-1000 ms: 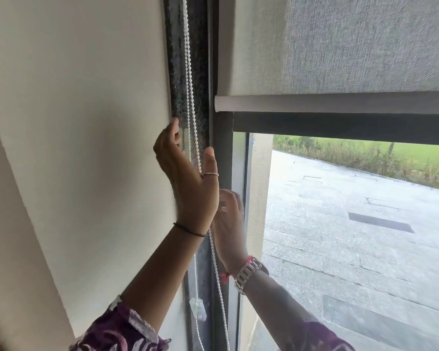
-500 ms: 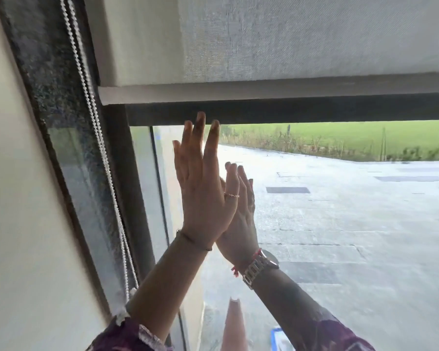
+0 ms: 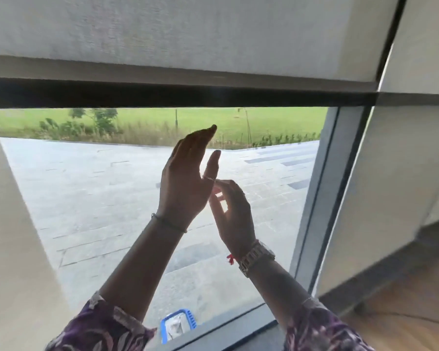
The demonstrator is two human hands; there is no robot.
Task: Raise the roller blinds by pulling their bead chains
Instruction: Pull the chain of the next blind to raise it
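Head view looks up and out through a window whose blind (image 3: 188, 34) is partly raised, its bottom bar (image 3: 178, 72) hanging across the upper part of the glass (image 3: 86, 186). Both hands are lifted in front of the pane and hold nothing. The left hand (image 3: 185, 183) has its fingers straight and together, thumb apart. The right hand (image 3: 232, 214) sits just beside it, fingers loosely curved, its fingertips near the left thumb; I cannot tell whether they touch.

No bead chain shows anywhere in this view, so the task's thing is out of sight. A second blind (image 3: 421, 41) hangs to the right past the frame post (image 3: 319, 198), and it looks lower than the first.

The main risk, as I judge it, is reaching blind: with no chain in view, a hand could close on the wrong strand of a loop and drive a blind down instead of up. A sideways or jerky pull could also jump the beads off their clutch. The hands are close to the glass, so a quick swing toward the right could knock the post. On the floor (image 3: 403, 312) below, a blue basket (image 3: 178, 325) sits by the sill, where a step could catch it.
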